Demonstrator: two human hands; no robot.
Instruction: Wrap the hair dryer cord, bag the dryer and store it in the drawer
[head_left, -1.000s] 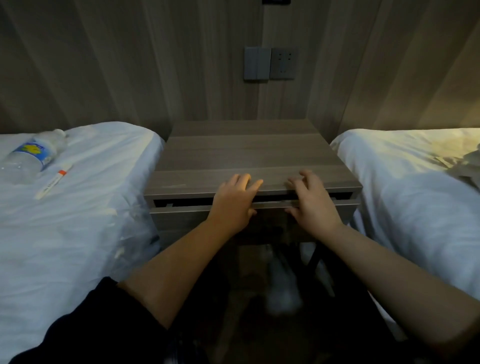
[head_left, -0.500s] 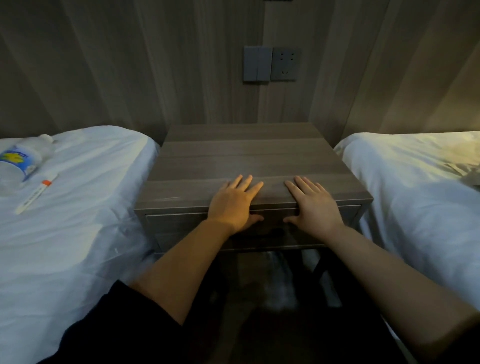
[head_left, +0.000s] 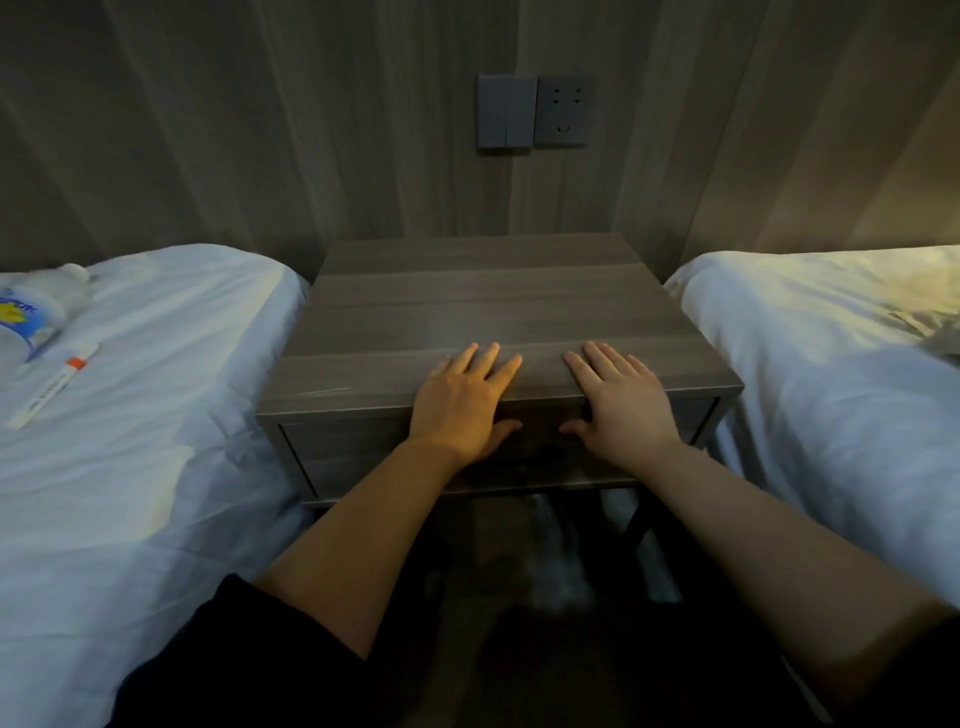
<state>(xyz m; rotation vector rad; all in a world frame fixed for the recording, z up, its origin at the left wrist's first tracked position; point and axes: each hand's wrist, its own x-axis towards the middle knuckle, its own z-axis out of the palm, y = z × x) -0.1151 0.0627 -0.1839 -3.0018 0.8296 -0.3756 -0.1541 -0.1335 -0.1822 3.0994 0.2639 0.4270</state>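
You face two beds (head_left: 156, 441) with the worktop (head_left: 467, 301) between them. The drawer (head_left: 353, 441) sits flush beneath its top, closed. Your left hand (head_left: 462, 400) and right hand (head_left: 623, 405) lie flat, fingers straight over the front edge, thumbs against the drawer front, gripping nothing.

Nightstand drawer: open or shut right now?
Shut. The drawer front sits back under the nightstand top, no gap showing. The left hand and right hand rest flat across its front edge.
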